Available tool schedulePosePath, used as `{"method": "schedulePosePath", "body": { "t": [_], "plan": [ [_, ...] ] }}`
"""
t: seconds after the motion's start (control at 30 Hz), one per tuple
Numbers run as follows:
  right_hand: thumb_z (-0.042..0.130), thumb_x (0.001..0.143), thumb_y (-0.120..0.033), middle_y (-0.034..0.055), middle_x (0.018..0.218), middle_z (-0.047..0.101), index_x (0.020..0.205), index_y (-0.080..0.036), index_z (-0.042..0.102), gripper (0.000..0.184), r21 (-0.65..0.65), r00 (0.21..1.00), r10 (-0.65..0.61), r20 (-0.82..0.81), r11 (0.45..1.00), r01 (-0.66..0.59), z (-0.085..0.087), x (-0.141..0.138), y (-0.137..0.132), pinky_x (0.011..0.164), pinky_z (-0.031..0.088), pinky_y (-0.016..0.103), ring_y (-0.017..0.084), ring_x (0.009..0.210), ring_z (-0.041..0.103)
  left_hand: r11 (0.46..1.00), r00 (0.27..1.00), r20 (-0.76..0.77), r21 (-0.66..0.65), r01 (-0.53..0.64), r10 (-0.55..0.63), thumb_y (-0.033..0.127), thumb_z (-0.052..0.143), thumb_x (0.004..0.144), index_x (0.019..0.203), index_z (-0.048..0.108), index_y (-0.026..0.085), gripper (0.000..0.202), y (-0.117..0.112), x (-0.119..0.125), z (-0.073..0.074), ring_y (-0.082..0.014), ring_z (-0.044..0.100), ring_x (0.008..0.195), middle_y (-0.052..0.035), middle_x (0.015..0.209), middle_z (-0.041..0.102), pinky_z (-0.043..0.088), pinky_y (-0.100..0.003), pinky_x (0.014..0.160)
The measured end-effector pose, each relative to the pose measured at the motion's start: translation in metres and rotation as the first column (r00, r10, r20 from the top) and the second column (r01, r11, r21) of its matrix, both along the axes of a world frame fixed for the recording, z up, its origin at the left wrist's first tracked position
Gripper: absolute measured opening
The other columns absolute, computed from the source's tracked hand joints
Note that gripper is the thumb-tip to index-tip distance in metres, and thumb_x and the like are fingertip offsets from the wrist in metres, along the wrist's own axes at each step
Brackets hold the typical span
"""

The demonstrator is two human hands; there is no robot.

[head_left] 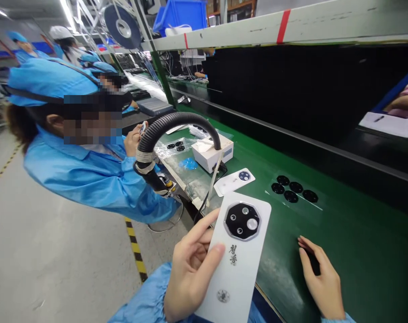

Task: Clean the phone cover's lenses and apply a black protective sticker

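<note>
My left hand (193,269) grips a white phone back cover (247,269) by its left edge, thumb on the face and fingers behind. The cover is tilted up toward me, and its lower end runs out of the picture. A black octagonal camera lens plate (243,220) sits near its top, with dark lettering and a round emblem below. Over the green table, my right hand (323,278) is half curled, thumb and fingers apart, with nothing visible in it. Beyond it, several black lens plates (291,196) lie on a clear film.
Another white back cover (229,183) lies near a white box (213,152). A black ribbed hose (177,120) arches over the table's left edge. A co-worker in blue (99,179) sits at left, holding a small item. A shelf (244,31) spans above.
</note>
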State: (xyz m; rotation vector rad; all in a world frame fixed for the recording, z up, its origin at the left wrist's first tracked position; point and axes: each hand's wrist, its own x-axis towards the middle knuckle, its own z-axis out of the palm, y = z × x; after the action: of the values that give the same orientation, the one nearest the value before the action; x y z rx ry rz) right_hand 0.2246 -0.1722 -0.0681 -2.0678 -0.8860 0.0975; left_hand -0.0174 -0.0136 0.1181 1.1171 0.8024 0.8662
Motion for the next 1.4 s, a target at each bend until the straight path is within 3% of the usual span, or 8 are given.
{"method": "schedulePosePath", "body": {
  "t": [0.3,1.0,1.4],
  "plan": [
    [0.050,0.091,-0.043,0.0008,0.116,0.063,0.116,-0.030,0.057,0.029,-0.016,1.000,0.006,0.007,1.000,-0.006,0.003,-0.003,0.000,0.100,0.042,0.037,0.022,0.108,0.059,0.999,0.998,0.046,0.002,0.053,-0.053,0.026,0.069,0.082,0.122,0.063,0.024,0.040,-0.008,0.011,0.008,-0.0068,0.064,0.055,-0.0007,0.076,0.075,0.048,-0.008,0.051],
    [0.051,0.091,-0.042,0.0012,0.116,0.063,0.118,-0.030,0.057,0.030,-0.004,1.000,0.016,0.020,1.000,-0.016,0.006,-0.004,0.001,0.100,0.041,0.036,0.022,0.108,0.059,0.995,0.999,0.020,0.098,0.027,-0.029,0.025,0.066,0.083,0.122,0.063,0.021,0.039,-0.007,0.011,0.008,-0.0092,0.065,0.056,-0.0029,0.078,0.076,0.050,-0.012,0.051],
    [0.051,0.091,-0.043,0.0018,0.117,0.063,0.117,-0.029,0.058,0.030,-0.013,1.000,0.007,0.010,1.000,-0.007,0.007,-0.004,0.001,0.100,0.041,0.038,0.023,0.110,0.059,0.999,0.997,0.075,0.039,0.026,-0.029,0.023,0.066,0.083,0.124,0.062,0.024,0.041,-0.008,0.009,0.009,-0.0100,0.067,0.057,-0.0031,0.081,0.076,0.052,-0.013,0.052]
  ]
}}
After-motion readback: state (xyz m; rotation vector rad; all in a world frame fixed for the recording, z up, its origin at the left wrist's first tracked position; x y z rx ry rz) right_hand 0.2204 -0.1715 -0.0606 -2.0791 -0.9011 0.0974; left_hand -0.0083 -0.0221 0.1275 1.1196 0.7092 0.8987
